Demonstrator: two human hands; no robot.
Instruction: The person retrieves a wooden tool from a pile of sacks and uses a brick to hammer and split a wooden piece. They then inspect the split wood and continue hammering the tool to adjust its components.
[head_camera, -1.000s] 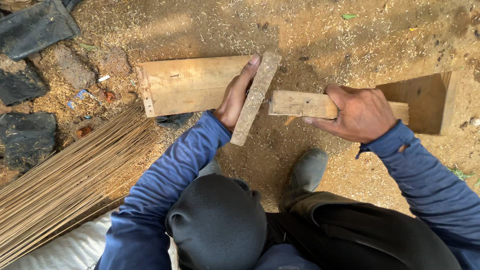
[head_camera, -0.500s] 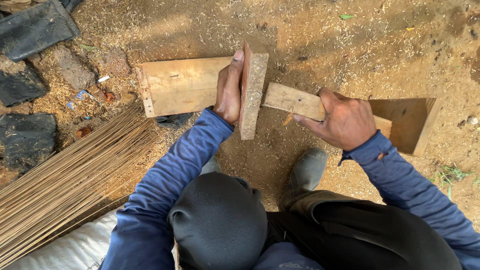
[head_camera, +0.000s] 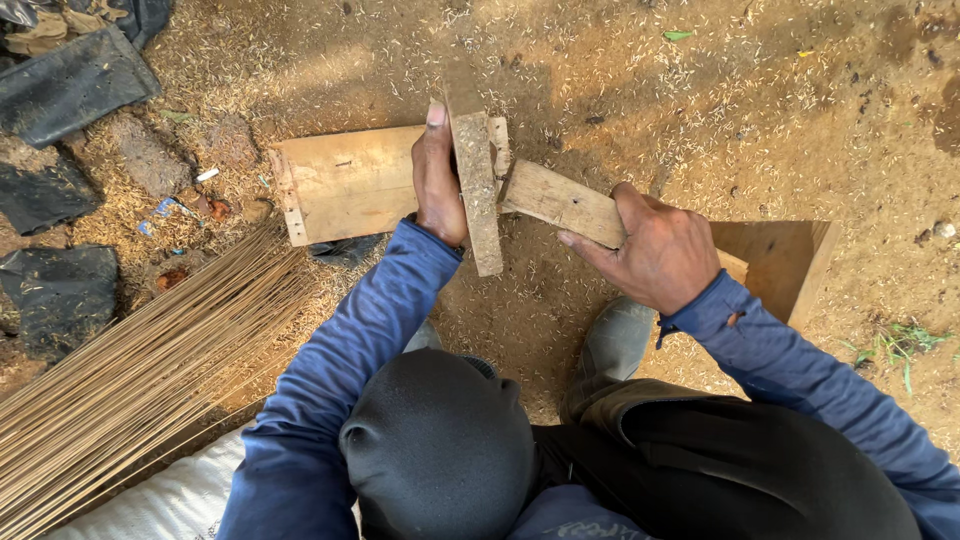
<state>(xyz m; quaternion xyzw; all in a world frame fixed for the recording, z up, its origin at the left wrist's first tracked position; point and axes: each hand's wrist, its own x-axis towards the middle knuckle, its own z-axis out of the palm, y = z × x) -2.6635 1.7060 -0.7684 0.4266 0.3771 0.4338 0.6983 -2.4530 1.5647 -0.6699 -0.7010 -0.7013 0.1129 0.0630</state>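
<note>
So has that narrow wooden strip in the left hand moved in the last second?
Yes. The narrow wooden strip swung from slanted to nearly upright, crossing the flat pale wooden board on the ground; the left hand grips it.

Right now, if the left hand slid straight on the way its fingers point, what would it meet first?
The left hand points up the picture beside the upright plank it grips. Beyond its fingertips lies only bare ground strewn with chaff, so the way looks free, though depth is hard to judge.
</note>
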